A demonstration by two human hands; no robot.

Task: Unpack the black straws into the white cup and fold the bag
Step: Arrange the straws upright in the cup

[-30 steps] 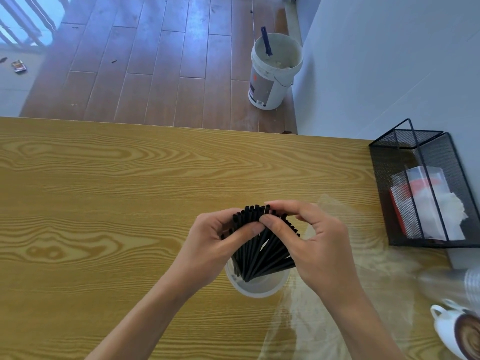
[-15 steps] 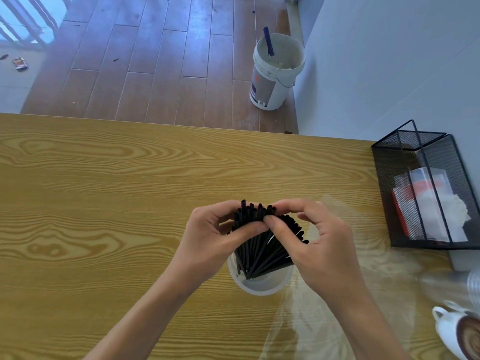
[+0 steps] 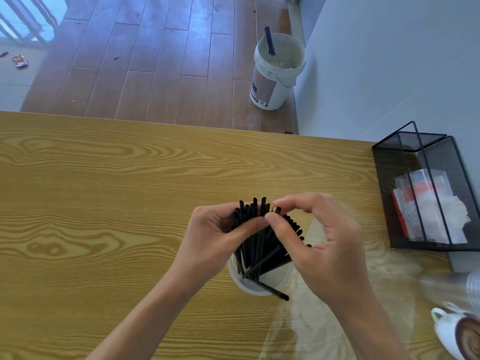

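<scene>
Straws bunched in cup, both hands at the tops.
Left hand (image 3: 215,229) and right hand (image 3: 324,242) pinch black straws (image 3: 259,242) in white cup (image 3: 259,284); light, stiff, likely slippery: best gathered near upper ends.

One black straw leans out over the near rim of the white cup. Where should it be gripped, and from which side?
Probably pinch the stray straw at its free outer end, which sticks out past the white cup rim toward the person. Come from the near right side, where the right hand is closest. Its lower end stays inside the cup under the other straws, which both hands hold bunched.
</scene>
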